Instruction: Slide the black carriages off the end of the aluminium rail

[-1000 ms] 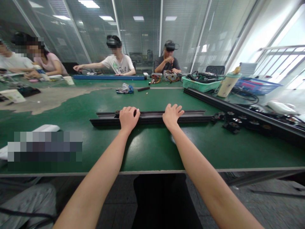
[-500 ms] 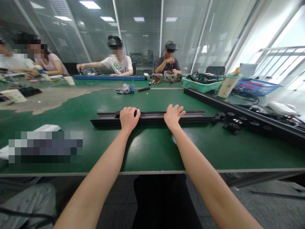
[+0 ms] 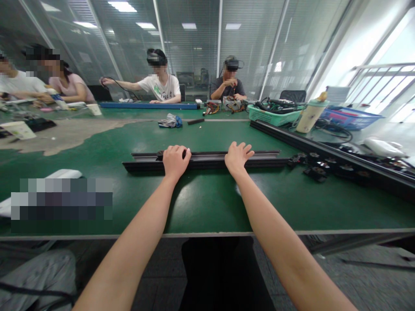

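Observation:
A long black rail (image 3: pixel 207 165) with a grey inner channel lies crosswise on the green table in front of me. My left hand (image 3: pixel 176 160) is closed over its left half, fingers curled round a small black part (image 3: pixel 160 156) that shows beside the hand in the channel. Most of that part is hidden, so its kind cannot be told. Farther right, my right hand (image 3: pixel 237 157) rests on the same rail with its fingers spread and nothing visible in them.
Several small black parts (image 3: pixel 319 166) lie near the rail's right end, beside a longer black rail (image 3: pixel 301 140) running diagonally. Behind stand a green basket (image 3: pixel 274 115) of cables and a cream bottle (image 3: pixel 311 115). A crumpled grey-blue cloth (image 3: pixel 170 121) lies ahead. Co-workers sit across the table.
My right hand has shifted slightly to the right along the rail. My left hand stays put. A co-worker across the table has raised an outstretched hand with a cable.

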Motion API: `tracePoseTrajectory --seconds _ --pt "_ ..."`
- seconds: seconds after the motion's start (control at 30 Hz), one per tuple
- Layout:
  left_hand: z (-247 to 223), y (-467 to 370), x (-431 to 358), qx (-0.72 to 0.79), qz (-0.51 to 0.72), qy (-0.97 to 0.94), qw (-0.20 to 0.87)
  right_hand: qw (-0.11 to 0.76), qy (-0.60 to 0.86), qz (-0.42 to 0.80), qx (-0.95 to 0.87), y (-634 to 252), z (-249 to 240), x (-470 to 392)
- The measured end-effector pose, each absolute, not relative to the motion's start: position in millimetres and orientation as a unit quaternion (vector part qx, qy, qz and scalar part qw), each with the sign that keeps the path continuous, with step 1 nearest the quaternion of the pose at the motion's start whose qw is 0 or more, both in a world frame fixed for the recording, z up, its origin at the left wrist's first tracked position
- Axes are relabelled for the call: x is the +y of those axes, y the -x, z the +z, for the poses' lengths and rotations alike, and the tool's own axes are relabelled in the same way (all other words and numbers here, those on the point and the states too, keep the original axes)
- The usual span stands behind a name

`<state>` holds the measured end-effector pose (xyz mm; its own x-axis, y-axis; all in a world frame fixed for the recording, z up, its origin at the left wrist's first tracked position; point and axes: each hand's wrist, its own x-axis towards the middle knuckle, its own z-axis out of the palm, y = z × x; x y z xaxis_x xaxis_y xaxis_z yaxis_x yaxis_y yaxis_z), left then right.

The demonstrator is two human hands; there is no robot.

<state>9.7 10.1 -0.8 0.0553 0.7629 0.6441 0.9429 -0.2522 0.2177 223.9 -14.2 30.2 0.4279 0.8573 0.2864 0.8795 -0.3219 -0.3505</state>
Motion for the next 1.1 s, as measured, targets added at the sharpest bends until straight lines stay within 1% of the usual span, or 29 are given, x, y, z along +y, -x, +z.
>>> tracePoseTrajectory --seconds 0.23,0.6,0.83,1.1 --pt "0 -9 9 -0.601 -0.333 0.714 0.134 0.228 0.81 -0.03 -0.54 -225 27 -11" --pt "-1 -9 9 -0.605 -0.334 0.712 0.127 0.193 0.806 -0.044 -0.558 -233 30 -8" --pt "1 -8 6 -0.605 -0.328 0.714 0.131 0.134 0.799 -0.032 -0.586 -235 38 -5" --pt "0 -6 6 -0.599 -0.332 0.717 0.133 0.101 0.759 -0.042 -0.641 -252 35 -5"
